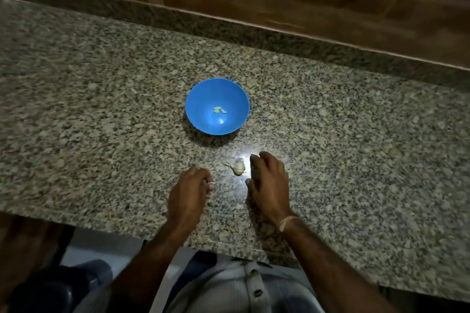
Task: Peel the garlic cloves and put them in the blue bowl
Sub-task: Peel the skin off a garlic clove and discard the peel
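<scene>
Surface: a speckled granite surface (101, 99) is carrying everything, with a bright glare patch lying near the hands.
Blue bowl: the blue bowl (203, 122) is sitting upright on the surface, beyond both hands and apart from them.
Peeled cloves: a few pale peeled cloves (219, 110) are lying together at the bottom of the bowl.
Garlic bulb: the garlic bulb (238, 167) is resting on the surface between the hands, just beside the right one; whether they are touching is unclear.
Left hand: the left hand (189, 192) is hovering low, its fingers (210, 185) curling around a small pale piece (211, 183), possibly garlic skin or a clove.
Right hand: the right hand (269, 180) is lying palm down, fingers (254, 164) loosely spread and gripping nothing.
Wrist: a pale band (286, 222) is circling the right wrist.
</scene>
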Demonstrator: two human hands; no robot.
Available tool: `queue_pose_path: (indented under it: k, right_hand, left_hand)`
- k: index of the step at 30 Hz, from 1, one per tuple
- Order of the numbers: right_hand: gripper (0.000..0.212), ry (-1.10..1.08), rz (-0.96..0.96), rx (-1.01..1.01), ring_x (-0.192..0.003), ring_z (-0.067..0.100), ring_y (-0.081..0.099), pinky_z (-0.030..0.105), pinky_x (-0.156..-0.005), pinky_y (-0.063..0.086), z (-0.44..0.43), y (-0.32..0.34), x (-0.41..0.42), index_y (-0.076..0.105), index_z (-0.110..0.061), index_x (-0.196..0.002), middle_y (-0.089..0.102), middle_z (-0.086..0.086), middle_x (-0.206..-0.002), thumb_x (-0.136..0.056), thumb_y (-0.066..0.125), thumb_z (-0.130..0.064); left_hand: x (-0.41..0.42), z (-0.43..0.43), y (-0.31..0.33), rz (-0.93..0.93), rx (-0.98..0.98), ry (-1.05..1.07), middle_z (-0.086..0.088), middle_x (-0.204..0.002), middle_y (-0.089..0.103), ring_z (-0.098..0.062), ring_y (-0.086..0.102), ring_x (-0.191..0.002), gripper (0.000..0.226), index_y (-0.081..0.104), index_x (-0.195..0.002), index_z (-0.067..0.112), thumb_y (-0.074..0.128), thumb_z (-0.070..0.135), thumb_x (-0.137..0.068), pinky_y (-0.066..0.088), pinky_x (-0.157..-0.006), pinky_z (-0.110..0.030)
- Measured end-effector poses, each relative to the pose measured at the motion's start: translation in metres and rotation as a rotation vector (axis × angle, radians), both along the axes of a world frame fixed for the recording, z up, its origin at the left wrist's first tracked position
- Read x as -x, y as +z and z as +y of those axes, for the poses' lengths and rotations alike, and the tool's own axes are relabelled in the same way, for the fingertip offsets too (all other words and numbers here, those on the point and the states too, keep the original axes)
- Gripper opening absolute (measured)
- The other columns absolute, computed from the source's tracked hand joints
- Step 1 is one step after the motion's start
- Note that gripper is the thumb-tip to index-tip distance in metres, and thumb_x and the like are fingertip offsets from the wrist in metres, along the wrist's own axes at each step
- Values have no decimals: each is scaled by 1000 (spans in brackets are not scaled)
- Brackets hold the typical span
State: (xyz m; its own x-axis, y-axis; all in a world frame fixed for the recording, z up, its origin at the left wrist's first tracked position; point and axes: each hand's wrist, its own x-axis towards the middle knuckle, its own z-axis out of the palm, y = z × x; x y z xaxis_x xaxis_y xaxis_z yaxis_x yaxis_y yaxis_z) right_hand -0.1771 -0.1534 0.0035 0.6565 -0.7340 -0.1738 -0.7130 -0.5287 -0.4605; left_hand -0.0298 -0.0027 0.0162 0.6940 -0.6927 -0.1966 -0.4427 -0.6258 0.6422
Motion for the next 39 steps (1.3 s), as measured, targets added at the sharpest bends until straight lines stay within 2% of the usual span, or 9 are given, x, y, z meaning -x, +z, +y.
queue_pose_path:
  k: [4, 11, 17, 20, 23, 27, 29, 34, 39]
  right_hand:
    - [66, -16, 47, -7, -140, 34, 38, 49, -102, 44, -3, 4, -10, 55, -21, -144, 43, 6, -158, -84, 84, -19]
    - [68, -38, 84, 26, -135, 28, 38, 45, -93, 43, -3, 9, -13, 52, -29, -140, 40, -2, -155, -82, 85, -23]
    - [67, -41, 49, 24, -138, 26, 35, 44, -98, 42, -3, 10, -9, 52, -30, -143, 38, -3, -158, -84, 84, -25]
    - [69, -34, -11, -8, -141, 25, 35, 46, -104, 43, -4, 5, -5, 52, -28, -147, 39, -2, -160, -85, 82, -25]
    - [66, -70, -180, -103, -142, 24, 38, 40, -112, 41, -3, -3, 3, 53, -23, -148, 44, 1, -158, -88, 80, -20]
    - [57, -101, -339, -197, -135, 23, 48, 36, -113, 43, -5, -4, 16, 60, -17, -142, 54, 3, -146, -88, 79, -12]
    - [52, -128, -428, -272, -127, 17, 58, 40, -108, 51, -6, -2, 23, 63, -17, -137, 62, -1, -136, -89, 78, -8]
    - [41, -199, -629, -610, -108, 14, 73, 40, -95, 61, -1, 20, 35, 71, -20, -130, 76, -4, -119, -92, 76, -5]
    - [34, -149, -767, -646, -100, 17, 72, 39, -88, 61, 7, 47, 44, 76, -19, -120, 74, -5, -118, -90, 78, -3]
  left_hand:
    - [-9, -11, 29, -31, 83, 64, 14, -82, 65, -1, 59, -75, 13, 59, -90, 33, 64, 26, -99, 45, -58, -29]
    - [-62, -90, 58, -210, 248, 20, 21, -90, 59, -15, 57, -91, 15, 64, -93, 26, 78, 21, -91, 29, -63, -29]
    - [-65, -101, 58, -338, 201, -28, 1, -111, 64, -26, 54, -109, 24, 69, -109, 22, 80, 20, -88, 48, -77, -40]
    - [-23, -74, 48, -232, 281, -126, 7, -106, 61, -20, 58, -102, 14, 66, -107, 25, 72, 25, -95, 51, -73, -38]
    - [13, -61, 16, -96, 171, -271, 5, -115, 57, -19, 55, -107, 29, 65, -124, 27, 69, 32, -96, 50, -79, -38]
    - [26, -69, -10, -105, 78, -278, 0, -109, 58, -22, 58, -101, 29, 71, -121, 20, 75, 15, -93, 52, -74, -37]
    - [30, -67, -12, 101, 173, -112, 1, -109, 65, -17, 64, -97, 24, 73, -115, 20, 73, 10, -94, 54, -77, -33]
    - [49, -61, 23, 1250, 410, 484, -1, -89, 75, -9, 66, -75, 38, 67, -130, 19, 61, 34, -96, 53, -63, -21]
    - [70, -51, 31, 1423, 506, 585, -17, -138, 66, -28, 66, -120, 63, 58, -143, 13, 59, 46, -90, 62, -76, -28]
